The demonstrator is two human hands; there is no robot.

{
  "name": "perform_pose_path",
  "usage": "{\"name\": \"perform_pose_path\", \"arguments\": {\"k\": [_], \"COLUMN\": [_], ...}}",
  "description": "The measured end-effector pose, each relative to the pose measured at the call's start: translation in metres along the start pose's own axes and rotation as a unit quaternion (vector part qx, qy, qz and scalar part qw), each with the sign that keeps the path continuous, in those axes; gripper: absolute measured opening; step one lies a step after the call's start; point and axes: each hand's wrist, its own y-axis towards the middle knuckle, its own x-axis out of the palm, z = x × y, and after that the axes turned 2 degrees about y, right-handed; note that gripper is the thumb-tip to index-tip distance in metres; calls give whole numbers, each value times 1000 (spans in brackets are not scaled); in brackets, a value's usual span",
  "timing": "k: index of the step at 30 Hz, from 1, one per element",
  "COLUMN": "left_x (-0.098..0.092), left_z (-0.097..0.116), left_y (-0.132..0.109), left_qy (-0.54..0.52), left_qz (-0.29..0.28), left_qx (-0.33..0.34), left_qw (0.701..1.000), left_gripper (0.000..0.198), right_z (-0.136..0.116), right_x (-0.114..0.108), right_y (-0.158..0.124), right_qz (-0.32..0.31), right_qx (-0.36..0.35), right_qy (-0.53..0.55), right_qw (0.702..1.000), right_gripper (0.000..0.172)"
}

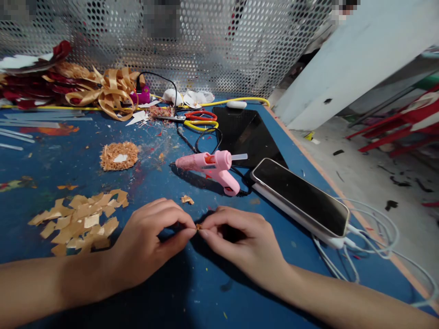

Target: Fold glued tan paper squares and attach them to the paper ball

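My left hand (pixel 151 242) and my right hand (pixel 240 242) meet fingertip to fingertip low over the blue table (pixel 192 292). Both pinch one tiny gold paper scrap (pixel 198 226) between thumbs and forefingers. Another small gold scrap (pixel 187 199) lies just beyond the fingers. A pile of cut gold paper squares (pixel 80 219) lies left of my left hand. A pink glue gun (pixel 212 167) rests on its side behind my hands, nozzle pointing left.
A phone on a white power bank (pixel 302 196) with white cables sits at the right. A second dark phone (pixel 245 132), red-handled scissors (pixel 195 116), gold ribbon curls (pixel 109 91) and a round fringed gold piece (pixel 119 156) lie further back. A perforated metal screen (pixel 206 41) closes the far edge.
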Motion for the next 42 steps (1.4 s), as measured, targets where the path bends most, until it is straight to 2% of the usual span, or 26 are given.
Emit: {"name": "perform_pose_path", "arguments": {"k": [5, 9, 12, 16, 20, 22, 23, 25, 27, 28, 30, 32, 34, 37, 42], "left_x": [-7, -10, -10, -12, -14, -12, -11, -7, -4, -3, -3, -3, -4, -5, -5], "left_z": [-15, -28, -29, -24, -18, -15, -14, -11, -10, -10, -10, -10, -11, -12, -10], "left_y": [12, 18, 18, 17, 14, 10, 8, 4, 2, 2, 3, 4, 4, -1, -5], "left_qy": [67, 112, 112, 62, -50, -180, -268, -444, -567, -602, -639, -640, -619, -587, -587], "left_qz": [21, -5, -11, 10, 35, 37, 33, 18, -18, -39, -76, -101, -124, -164, -191], "left_qx": [-18, -16, -20, -56, -76, -114, -140, -185, -200, -199, -189, -179, -173, -162, -130], "left_qw": [997, 994, 993, 996, 995, 976, 953, 876, 799, 772, 742, 740, 756, 776, 776], "left_gripper": [10, 13, 19, 23, 22, 24, 24, 26, 30, 34, 45, 53, 56, 55, 55], "right_z": [1, 0, -2, -2, 0, 1, 2, 3, 3, 3, 3, 3, 3, 2, -3], "right_x": [-2, -3, -4, -5, -4, -3, -3, -3, -4, -5, -7, -8, -8, -8, -9], "right_y": [1, 2, 2, 2, 3, 3, 3, 3, 3, 2, 1, 1, 1, 3, 3], "right_qz": [9, -6, -16, -13, 5, 18, 22, 25, 23, 18, 6, -4, -3, 8, 33], "right_qx": [34, 23, 23, 25, 28, 34, 38, 43, 39, 32, 12, -10, -29, -55, -103], "right_qy": [1, -12, -20, -22, -22, -16, -10, 4, 22, 29, 37, 31, 17, 5, 27], "right_qw": [999, 1000, 999, 999, 999, 999, 999, 999, 999, 999, 999, 999, 999, 998, 994], "right_gripper": [10, 11, 12, 12, 8, 4, 7, 13, 17, 18, 20, 22, 23, 13, 11]}}
